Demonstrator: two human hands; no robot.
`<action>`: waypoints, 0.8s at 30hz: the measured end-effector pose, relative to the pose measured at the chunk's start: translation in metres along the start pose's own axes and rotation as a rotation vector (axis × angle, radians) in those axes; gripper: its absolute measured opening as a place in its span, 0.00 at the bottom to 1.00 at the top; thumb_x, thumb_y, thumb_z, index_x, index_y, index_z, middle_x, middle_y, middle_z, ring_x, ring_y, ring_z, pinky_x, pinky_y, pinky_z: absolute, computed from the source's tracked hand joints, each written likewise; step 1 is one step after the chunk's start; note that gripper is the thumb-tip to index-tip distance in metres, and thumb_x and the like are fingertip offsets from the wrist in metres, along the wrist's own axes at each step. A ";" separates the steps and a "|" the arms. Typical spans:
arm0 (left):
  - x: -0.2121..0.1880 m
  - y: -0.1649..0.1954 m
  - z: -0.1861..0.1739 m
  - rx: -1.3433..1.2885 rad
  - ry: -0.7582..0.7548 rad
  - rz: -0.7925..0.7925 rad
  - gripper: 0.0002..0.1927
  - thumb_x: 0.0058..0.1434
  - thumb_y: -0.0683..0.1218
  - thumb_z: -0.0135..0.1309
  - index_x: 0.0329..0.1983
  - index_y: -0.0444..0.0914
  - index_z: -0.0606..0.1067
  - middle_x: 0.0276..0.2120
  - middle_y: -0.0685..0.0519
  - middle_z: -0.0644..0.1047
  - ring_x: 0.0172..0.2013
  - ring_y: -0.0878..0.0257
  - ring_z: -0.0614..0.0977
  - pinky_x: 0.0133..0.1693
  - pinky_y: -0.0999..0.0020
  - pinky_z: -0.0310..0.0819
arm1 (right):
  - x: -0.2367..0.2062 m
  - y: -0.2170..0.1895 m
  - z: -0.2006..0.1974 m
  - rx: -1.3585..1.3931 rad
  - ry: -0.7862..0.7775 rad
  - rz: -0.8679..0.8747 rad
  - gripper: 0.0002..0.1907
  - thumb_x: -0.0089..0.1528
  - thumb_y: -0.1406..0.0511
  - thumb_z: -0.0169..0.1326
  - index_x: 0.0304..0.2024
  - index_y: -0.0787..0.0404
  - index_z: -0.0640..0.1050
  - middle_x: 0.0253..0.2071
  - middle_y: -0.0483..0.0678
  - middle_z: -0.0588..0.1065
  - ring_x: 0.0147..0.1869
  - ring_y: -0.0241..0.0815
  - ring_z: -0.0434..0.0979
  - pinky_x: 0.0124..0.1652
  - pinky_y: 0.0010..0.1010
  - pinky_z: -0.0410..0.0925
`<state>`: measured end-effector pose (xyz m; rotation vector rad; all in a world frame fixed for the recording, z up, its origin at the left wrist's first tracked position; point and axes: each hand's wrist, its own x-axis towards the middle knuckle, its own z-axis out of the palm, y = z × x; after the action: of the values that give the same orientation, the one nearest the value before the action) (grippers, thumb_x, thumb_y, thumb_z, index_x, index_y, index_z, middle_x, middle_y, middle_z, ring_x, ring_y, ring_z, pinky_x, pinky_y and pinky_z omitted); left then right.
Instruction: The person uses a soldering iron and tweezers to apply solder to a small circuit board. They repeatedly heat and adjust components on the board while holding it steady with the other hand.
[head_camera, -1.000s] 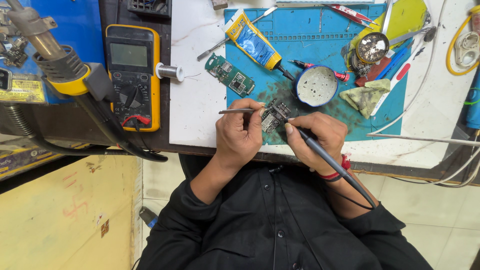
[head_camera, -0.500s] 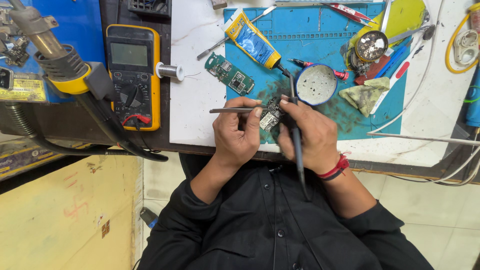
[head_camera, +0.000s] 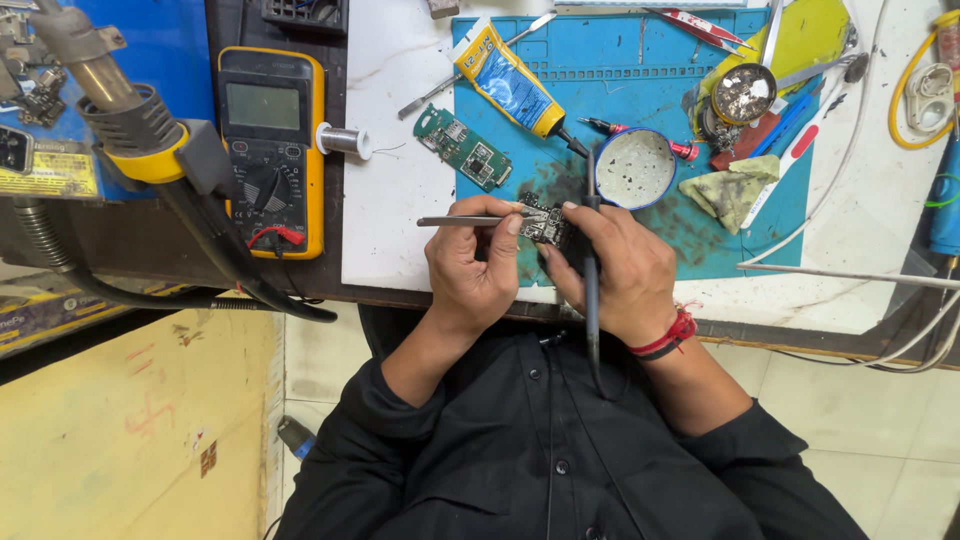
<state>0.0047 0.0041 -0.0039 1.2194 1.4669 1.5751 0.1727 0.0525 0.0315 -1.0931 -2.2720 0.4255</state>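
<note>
The left hand (head_camera: 478, 268) pinches tweezers (head_camera: 470, 221) against a small dark circuit board (head_camera: 545, 225) lying on the blue mat (head_camera: 640, 130) at the desk's near edge. The right hand (head_camera: 612, 272) grips a soldering iron (head_camera: 590, 270) and steadies the board.

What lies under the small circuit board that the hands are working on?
The blue work mat shows around the small circuit board, which both hands grip: left hand, right hand. The fingers and board hide the mat directly underneath.
</note>
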 end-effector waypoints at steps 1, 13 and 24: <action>0.000 0.000 0.000 0.002 -0.001 0.003 0.06 0.73 0.39 0.55 0.50 0.33 0.73 0.41 0.51 0.81 0.33 0.73 0.79 0.35 0.78 0.74 | 0.000 0.000 0.000 0.002 0.012 -0.008 0.25 0.59 0.63 0.68 0.55 0.62 0.74 0.43 0.54 0.77 0.41 0.52 0.80 0.40 0.37 0.72; 0.002 0.001 0.000 0.040 0.001 0.033 0.06 0.72 0.38 0.56 0.49 0.34 0.73 0.38 0.52 0.82 0.32 0.73 0.79 0.34 0.78 0.74 | 0.002 -0.003 -0.002 -0.013 -0.021 -0.008 0.26 0.58 0.64 0.67 0.57 0.62 0.74 0.45 0.55 0.77 0.42 0.53 0.80 0.41 0.38 0.72; 0.003 0.001 0.001 0.074 0.003 0.035 0.06 0.72 0.39 0.57 0.48 0.34 0.73 0.33 0.54 0.80 0.29 0.74 0.77 0.31 0.78 0.71 | 0.004 -0.003 -0.002 -0.002 -0.009 -0.007 0.26 0.59 0.63 0.67 0.56 0.62 0.74 0.44 0.55 0.77 0.42 0.52 0.80 0.41 0.37 0.72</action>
<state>0.0046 0.0067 -0.0025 1.2923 1.5252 1.5580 0.1704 0.0537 0.0359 -1.0859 -2.2837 0.4267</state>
